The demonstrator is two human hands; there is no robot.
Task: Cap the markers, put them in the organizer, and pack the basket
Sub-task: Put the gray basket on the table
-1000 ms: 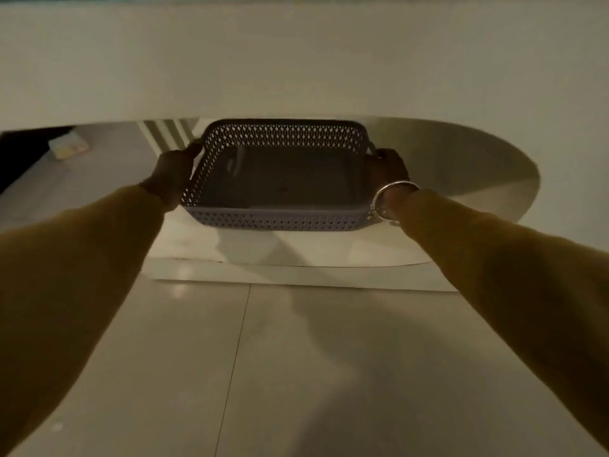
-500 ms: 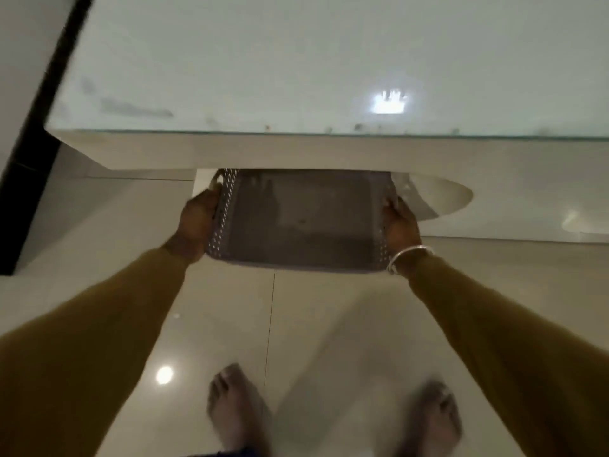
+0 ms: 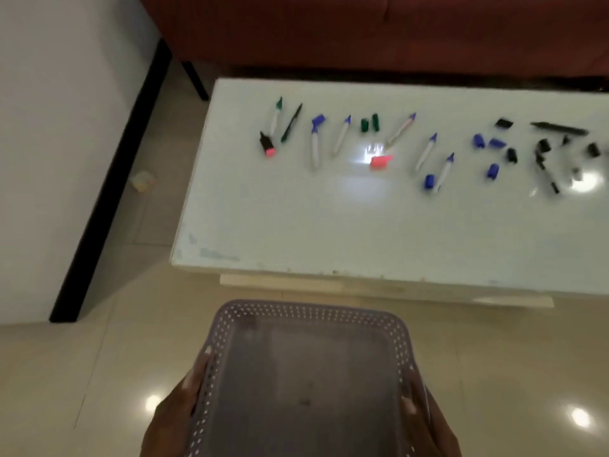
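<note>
The left hand [image 3: 176,413] grips the left wall of the lilac basket [image 3: 306,312], held over the tiled floor [image 3: 99,357] near the white table [image 3: 329,225] (uncapped markers [image 3: 315,145] and loose caps [image 3: 492,171] lie scattered there), while the right hand [image 3: 433,423] grips its right wall.

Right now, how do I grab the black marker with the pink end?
Pinch the black marker near its pink end, from above: it lies flat on the table, and other pens crowd its far end.
</note>
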